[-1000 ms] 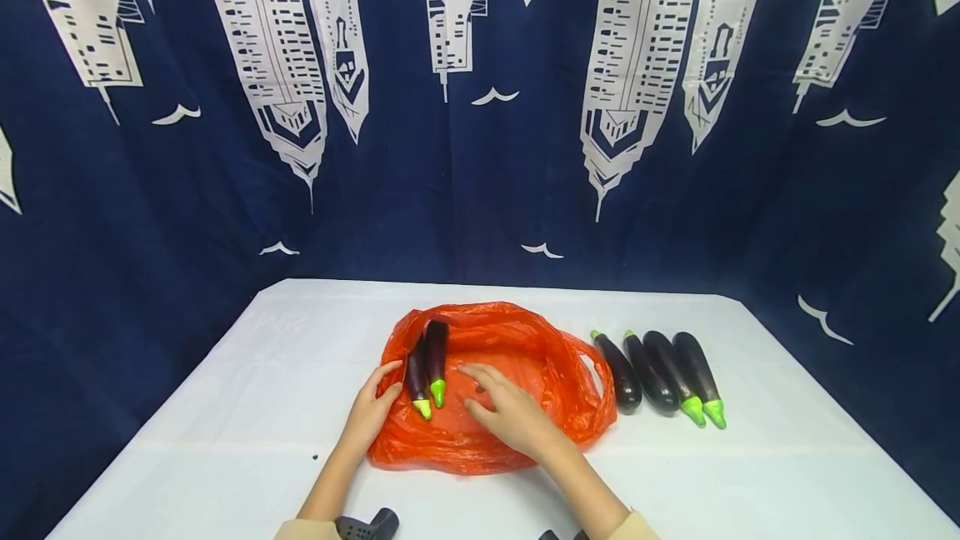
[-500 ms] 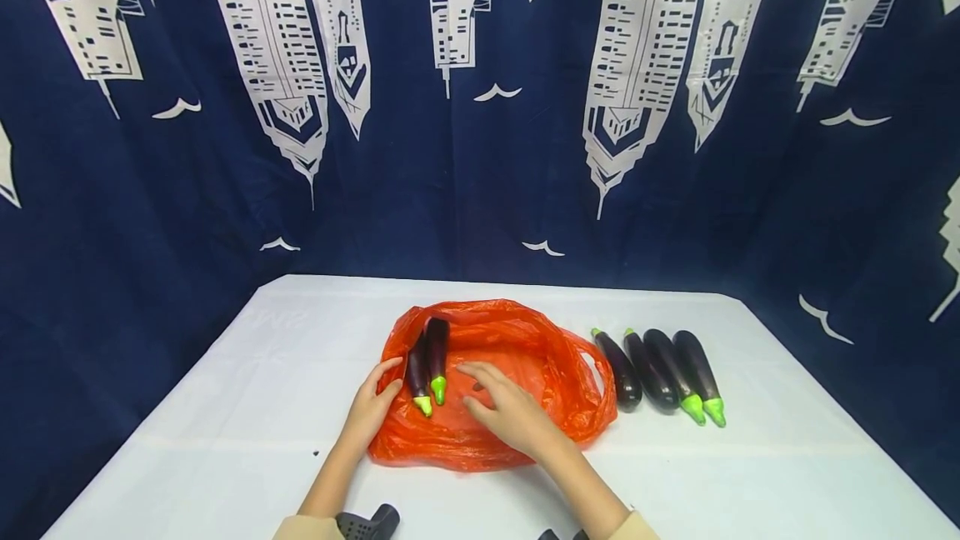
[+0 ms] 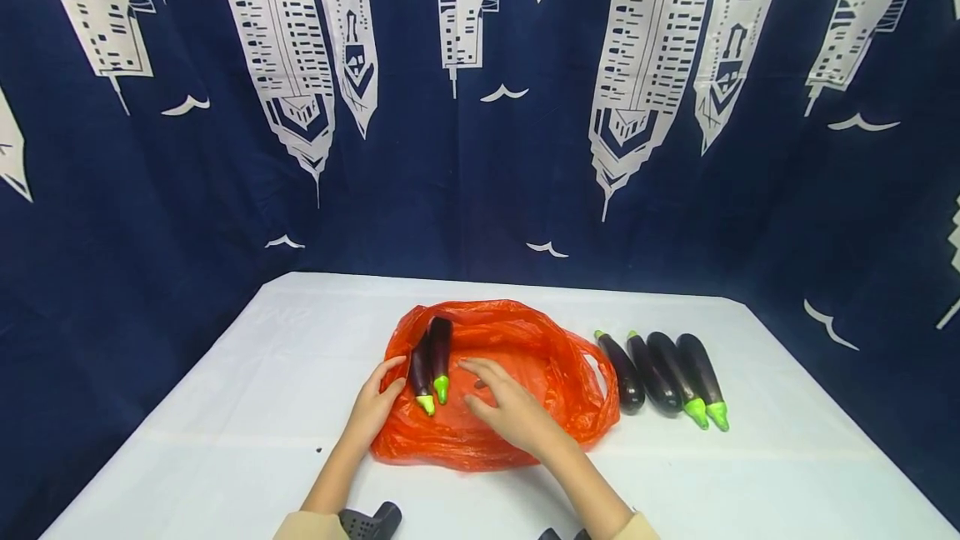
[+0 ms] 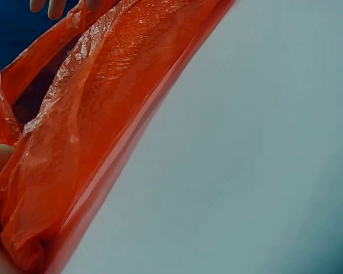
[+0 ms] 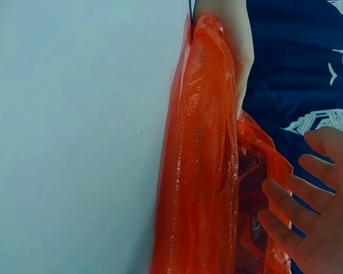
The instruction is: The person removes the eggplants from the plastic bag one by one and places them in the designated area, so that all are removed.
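Note:
An orange plastic bag (image 3: 495, 440) lies on the white table with its mouth spread wide. Inside it, at the left, two dark eggplants (image 3: 440, 348) lie side by side, green stem ends towards me. My left hand (image 3: 371, 407) rests against the bag's left rim, fingers and thumb extended; some fingertips are hidden by the bag. Over the bag's mouth, right of those eggplants, is my right hand (image 3: 510, 407), its fingers spread and holding nothing. The right wrist view shows the spread right hand (image 5: 323, 211) beside the bag (image 5: 200, 142).
Several eggplants (image 3: 663, 373) lie in a row on the table (image 3: 225, 415), just right of the bag's handle loop. A dark blue cloth (image 3: 457, 173) printed with white buildings hangs behind. A small dark speck (image 3: 318, 449) lies left of the bag.
The head view has shifted slightly. Both hands, the bag and the eggplants stay as they were relative to each other.

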Demonstrator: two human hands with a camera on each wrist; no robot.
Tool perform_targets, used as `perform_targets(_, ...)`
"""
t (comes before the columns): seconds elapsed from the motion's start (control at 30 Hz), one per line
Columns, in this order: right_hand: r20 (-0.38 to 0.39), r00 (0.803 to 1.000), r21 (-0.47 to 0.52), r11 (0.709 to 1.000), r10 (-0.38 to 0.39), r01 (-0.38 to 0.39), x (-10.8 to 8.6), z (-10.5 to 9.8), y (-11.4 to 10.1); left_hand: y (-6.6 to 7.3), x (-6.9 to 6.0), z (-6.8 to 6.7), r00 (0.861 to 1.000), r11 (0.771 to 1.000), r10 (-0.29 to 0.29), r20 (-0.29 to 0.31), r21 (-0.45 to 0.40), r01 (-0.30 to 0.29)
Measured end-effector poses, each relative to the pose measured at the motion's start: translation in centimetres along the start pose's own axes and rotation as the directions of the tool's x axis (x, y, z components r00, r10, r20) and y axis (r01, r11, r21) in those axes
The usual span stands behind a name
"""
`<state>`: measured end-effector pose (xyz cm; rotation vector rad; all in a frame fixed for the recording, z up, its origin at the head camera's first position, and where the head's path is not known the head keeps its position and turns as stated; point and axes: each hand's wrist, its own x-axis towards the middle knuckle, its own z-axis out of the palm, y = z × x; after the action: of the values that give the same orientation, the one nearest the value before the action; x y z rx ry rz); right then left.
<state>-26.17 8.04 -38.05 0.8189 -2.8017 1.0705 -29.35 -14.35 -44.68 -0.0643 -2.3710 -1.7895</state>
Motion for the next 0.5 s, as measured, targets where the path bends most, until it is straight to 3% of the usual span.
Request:
perform_targets(0.27,0.033,0.999,-0.021,1.000,0.013,-0.012,1.3,0.2,-0.3,0.2,0.1,0.0,1.000,1.000,0.017,0.009,-0.002,-0.017)
perform_targets(0.5,0.060,0.998,0.053,0.998,0.021,-0.024,3.4,1.4,0.3,0.2,-0.2,-0.2,1.000,1.000,0.010,0.006,0.005,-0.010)
